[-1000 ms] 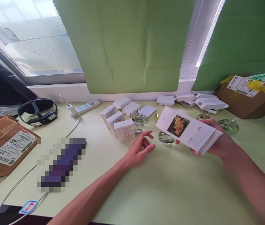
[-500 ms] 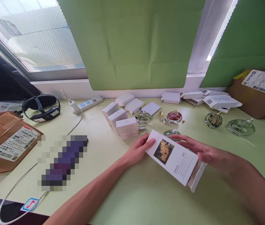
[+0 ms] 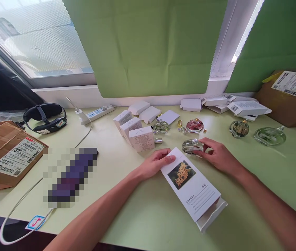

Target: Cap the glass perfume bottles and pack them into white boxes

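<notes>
My left hand [image 3: 157, 162] grips the far end of a white carton [image 3: 189, 188] printed with an orange flower picture. The carton's near end has its flap folded out. Beyond it, my right hand [image 3: 217, 153] has its thumb and fingers on the right side of a clear glass perfume bottle [image 3: 189, 146] lying on the table. Close behind lie a red bottle [image 3: 195, 126] and another clear bottle [image 3: 161, 127]. Small gold and silver caps [image 3: 183, 130] are scattered between them. To the right are a dark floral bottle [image 3: 238, 129] and a greenish glass bottle [image 3: 269, 135].
Several pinkish cartons [image 3: 142, 139] stand left of the bottles. Flattened white boxes [image 3: 248, 106] lie along the back. Cardboard boxes [image 3: 17, 158] sit at both sides. A pixelated phone [image 3: 71, 176], a cable, a power strip [image 3: 99, 114] and a black headset [image 3: 45, 118] are on the left.
My right hand has left the carton's near end and moved to the clear bottle behind it. The carton has swung so that its near end is lower, still in my left hand.
</notes>
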Motion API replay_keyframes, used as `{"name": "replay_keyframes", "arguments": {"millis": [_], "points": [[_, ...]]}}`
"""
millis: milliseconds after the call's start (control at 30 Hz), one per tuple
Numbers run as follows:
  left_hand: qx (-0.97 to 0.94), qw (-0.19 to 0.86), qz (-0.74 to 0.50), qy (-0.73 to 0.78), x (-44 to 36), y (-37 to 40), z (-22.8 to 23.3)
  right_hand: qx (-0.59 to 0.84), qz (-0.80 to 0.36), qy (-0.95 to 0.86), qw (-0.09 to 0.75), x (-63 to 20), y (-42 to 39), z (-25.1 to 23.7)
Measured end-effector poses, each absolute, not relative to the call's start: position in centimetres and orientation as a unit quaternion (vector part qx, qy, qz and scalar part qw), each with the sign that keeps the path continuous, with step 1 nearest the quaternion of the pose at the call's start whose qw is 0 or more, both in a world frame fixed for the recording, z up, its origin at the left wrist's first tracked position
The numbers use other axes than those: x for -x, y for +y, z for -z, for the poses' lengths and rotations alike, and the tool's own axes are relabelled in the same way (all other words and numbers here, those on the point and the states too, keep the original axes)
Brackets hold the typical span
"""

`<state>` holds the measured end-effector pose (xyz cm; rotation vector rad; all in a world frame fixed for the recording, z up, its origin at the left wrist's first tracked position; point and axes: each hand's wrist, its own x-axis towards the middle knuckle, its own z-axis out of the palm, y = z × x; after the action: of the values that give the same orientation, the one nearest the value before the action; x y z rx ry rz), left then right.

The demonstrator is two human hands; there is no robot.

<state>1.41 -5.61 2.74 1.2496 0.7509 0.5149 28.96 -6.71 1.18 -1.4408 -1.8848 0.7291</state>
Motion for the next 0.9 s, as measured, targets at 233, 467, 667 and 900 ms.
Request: {"name": "replay_keyframes", "arguments": {"millis": [233, 467, 667, 900], "points": [[-0.557, 0.716, -0.246, 0.341, -1.4, -5.5, -2.4, 0.653, -0.210, -0.650, 0.327, -32.1, -6.1, -1.2], [-0.551, 0.707, -0.274, 0.348, -1.5, -5.4, -2.3, 0.739, -0.194, -0.556, 0.327, -34.0, -5.7, -1.5], [-0.525, 0.703, -0.318, 0.358, -1.6, -5.3, -2.1, 0.742, -0.166, -0.565, 0.320, -34.6, -5.5, -1.7], [-0.513, 0.647, -0.389, 0.409, -1.8, -4.8, -1.6, 0.668, -0.317, -0.583, 0.338, -32.6, -8.7, -5.4]]}}
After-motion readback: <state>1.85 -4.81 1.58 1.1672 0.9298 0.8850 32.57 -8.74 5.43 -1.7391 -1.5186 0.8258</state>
